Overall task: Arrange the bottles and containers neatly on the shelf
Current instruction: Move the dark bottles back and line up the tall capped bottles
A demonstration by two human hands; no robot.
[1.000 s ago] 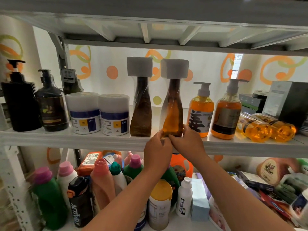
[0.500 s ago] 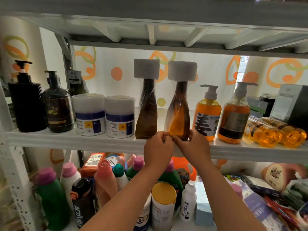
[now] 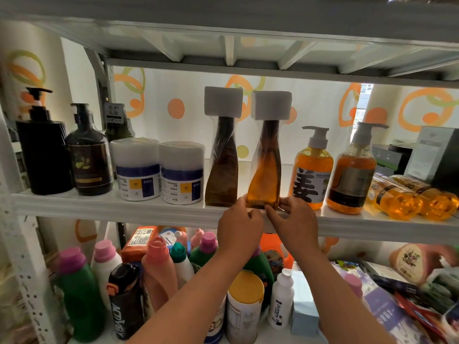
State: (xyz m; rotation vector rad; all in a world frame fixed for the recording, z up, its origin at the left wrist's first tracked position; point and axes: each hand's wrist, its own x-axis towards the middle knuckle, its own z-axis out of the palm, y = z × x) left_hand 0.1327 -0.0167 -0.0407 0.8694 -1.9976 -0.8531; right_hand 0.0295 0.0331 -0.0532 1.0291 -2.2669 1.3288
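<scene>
Shelving (image 3: 124, 209) is glowing white against a wall (image 3: 161, 125) of orange swirls, with bottles lining the middle board. The amber bottle (image 3: 264, 175), plastic-wrapped and wearing a white foam block on top, is standing upright at the front lip. The left hand (image 3: 239, 229) and right hand (image 3: 296, 224) are pinching its base corners, fingers curled. A brown twin bottle (image 3: 222, 170) is standing just beside it on the left, and an orange pump bottle (image 3: 313, 175) is sitting near on the right.

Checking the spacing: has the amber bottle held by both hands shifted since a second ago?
Yes, slightly left: the amber bottle now stands nearer the dark brown bottle and farther from the orange pump bottle.
</scene>
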